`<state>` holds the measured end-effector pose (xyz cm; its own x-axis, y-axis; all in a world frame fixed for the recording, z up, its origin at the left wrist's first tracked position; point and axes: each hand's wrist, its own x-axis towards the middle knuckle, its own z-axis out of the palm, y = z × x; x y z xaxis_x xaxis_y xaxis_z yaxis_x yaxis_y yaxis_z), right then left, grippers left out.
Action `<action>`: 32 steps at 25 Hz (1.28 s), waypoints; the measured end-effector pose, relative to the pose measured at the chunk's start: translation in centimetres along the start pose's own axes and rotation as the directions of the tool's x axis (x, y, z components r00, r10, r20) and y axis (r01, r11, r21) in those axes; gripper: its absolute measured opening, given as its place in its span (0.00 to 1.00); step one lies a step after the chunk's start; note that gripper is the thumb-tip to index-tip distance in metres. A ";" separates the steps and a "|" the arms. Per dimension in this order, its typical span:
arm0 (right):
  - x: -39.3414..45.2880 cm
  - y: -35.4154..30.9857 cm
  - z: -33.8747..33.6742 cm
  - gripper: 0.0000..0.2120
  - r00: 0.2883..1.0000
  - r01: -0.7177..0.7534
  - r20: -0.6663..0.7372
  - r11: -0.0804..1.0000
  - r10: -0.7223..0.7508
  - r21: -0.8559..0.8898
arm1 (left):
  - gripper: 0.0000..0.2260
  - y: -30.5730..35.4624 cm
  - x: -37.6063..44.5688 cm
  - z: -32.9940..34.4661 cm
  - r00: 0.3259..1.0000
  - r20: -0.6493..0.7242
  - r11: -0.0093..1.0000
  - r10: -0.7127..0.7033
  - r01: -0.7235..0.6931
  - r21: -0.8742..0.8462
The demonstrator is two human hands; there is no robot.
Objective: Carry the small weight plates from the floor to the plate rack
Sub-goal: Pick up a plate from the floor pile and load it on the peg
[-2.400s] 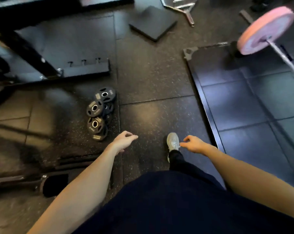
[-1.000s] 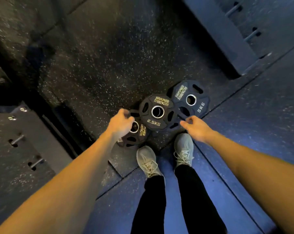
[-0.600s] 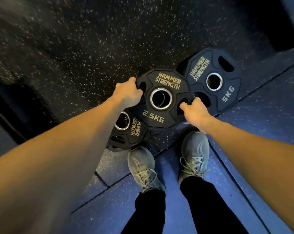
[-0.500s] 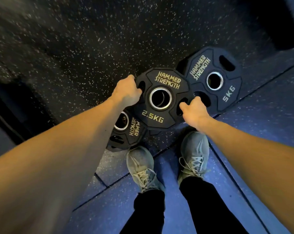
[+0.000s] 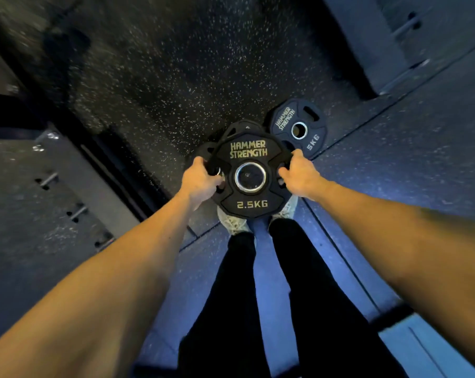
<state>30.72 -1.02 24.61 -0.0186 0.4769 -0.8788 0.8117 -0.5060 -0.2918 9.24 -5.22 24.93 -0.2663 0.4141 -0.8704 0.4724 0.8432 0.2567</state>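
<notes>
A black 2.5 kg plate (image 5: 251, 203) with a steel centre ring is lifted off the floor, flat side up, above my shoes. My left hand (image 5: 200, 181) grips its left edge through a grip slot. Its right edge is held the same way by my right hand (image 5: 299, 177). A black 5 kg plate (image 5: 299, 124) lies flat on the floor just beyond, to the right. More small plates (image 5: 237, 128) lie under and behind the lifted one, mostly hidden by it.
Speckled black rubber floor stretches ahead. A steel rack foot (image 5: 83, 175) with bolt holes runs diagonally on the left. Another steel base (image 5: 367, 47) with pegs sits at the upper right. My legs and grey shoes (image 5: 232, 222) stand on a bluish mat below the plate.
I bent down to the pile, took the 2.5 kg plate by both sides and raised it off the other plates; the view has pulled back from the floor.
</notes>
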 end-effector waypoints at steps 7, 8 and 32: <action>-21.6 -4.5 -6.0 0.20 0.990 0.139 -0.016 0.982 -0.142 -0.129 | 0.17 0.8 -21.9 -7.2 0.996 -0.082 0.989 0.031 -0.043 -0.143; -23.4 -4.8 -6.3 0.20 0.987 0.157 -0.021 0.977 -0.162 -0.141 | 0.16 0.5 -23.8 -7.5 0.995 -0.097 0.987 0.034 -0.049 -0.154; -44.0 -9.2 19.1 0.14 0.522 0.834 0.782 0.010 -0.340 -0.552 | 0.13 -26.6 -50.3 11.0 0.524 -0.170 0.123 -0.834 -0.124 -0.985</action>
<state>12.89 -31.09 58.71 -0.7421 -0.1414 -0.6552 0.3150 0.7893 -0.5271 19.29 -52.24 57.31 -0.6769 -0.4282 -0.5987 -0.7361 0.3899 0.5533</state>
